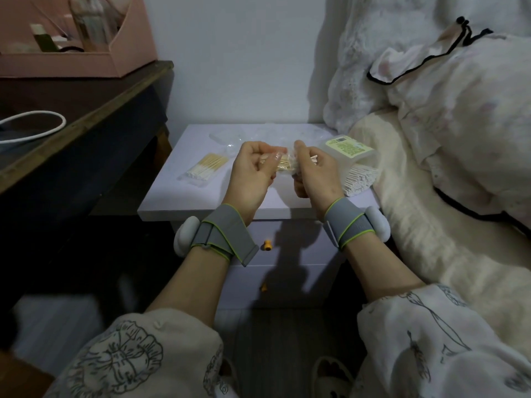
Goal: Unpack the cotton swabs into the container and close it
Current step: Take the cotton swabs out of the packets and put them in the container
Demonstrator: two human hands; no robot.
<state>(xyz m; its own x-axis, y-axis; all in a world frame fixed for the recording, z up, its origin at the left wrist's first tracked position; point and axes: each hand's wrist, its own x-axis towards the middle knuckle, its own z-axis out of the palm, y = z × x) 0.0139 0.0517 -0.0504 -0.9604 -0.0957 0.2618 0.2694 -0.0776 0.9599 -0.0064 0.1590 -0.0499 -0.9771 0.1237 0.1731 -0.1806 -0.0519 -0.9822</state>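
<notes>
Both hands, left (253, 165) and right (314, 170), pinch one swab packet (284, 163) (clear wrap) between them.

Glossy clear plastic wraps the swab packet (203, 168); its sticks look wooden. The container (349, 156) is translucent matt plastic with a paper label (343, 145). The worktop (198, 193) is smooth and matt; the bed (431, 225) is fluffy cloth.

Count on the nightstand (201, 196): 1 sealed swab pack (203, 167) lying flat, 1 further pack (283, 163) held between 2 hands (left (254, 170), right (314, 175)), and 1 container (352, 156) on its side with loose swabs (360, 179) inside, too many to count. Wrist straps: 2, one per arm (left (221, 239), right (349, 224)); drawer knobs: 2 (upper (267, 245), lower (263, 288)). Side desk: 1 pink box (115, 53), 1 white cable (37, 124).
</notes>
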